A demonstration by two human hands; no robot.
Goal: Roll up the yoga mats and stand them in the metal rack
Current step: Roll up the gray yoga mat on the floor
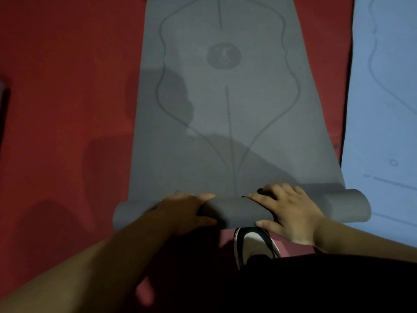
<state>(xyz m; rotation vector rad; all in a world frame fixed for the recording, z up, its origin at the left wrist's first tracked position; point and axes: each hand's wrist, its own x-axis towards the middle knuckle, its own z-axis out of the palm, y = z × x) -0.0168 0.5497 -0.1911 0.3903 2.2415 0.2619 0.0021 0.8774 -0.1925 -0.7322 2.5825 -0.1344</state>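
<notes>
Head view, looking down. A grey yoga mat (225, 109) lies lengthwise on a red floor (67, 86), running from the near centre to the far edge of the frame. Its near end is wound into a roll (230, 211) that lies crosswise, left to right, with both ends jutting past the flat part of the mat; the rest of the mat is flat. Printed on the flat part are a centre line, two curving outlines and a round emblem (223, 55) towards the far end.

The left hand (187, 211) sits on the left half of the roll, fingers laid over the top towards the far side and thumb on the near face, so that it wraps the roll. The right hand (286, 213) sits on the right half, fingers spread and curved over the top with the tips reaching the far side where roll meets flat mat, thumb pressed to the near face; it too grips the roll. A bare stretch of roll shows between the two hands.

Just near of the roll, between the forearms, is the toe of a black-and-white shoe (255, 242) on the red floor, with dark clothing (316, 285) filling the near right. A blue yoga mat (383, 109) lies flat along the right side, close beside the grey one, and the right end of the roll overlaps its edge. A dark object (3, 105), too cropped to identify, sits at the left edge.
</notes>
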